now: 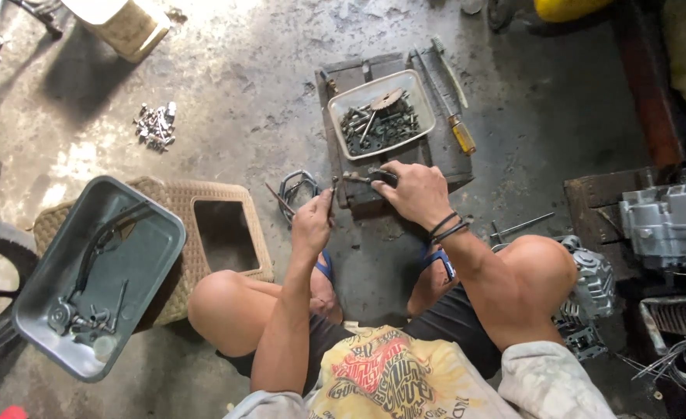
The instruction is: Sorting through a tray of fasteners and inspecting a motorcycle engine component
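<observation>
I squat on a concrete floor. My left hand (312, 219) pinches a small metal bolt (333, 186) near the front edge of a dark metal block (439, 161). My right hand (412, 190) presses down on a dark hand tool (368, 176) that lies on that block, its tip pointing toward the bolt. A white plastic tub (341, 98) full of bolts and metal parts stands on the block just beyond both hands.
A yellow-handled screwdriver (461, 133) lies right of the tub. Bent metal clips (297, 188) lie left of the block. A grey tray (145, 256) with parts rests on a woven stool at left, loose bolts (155, 125) beyond. An engine part (668, 221) sits at right.
</observation>
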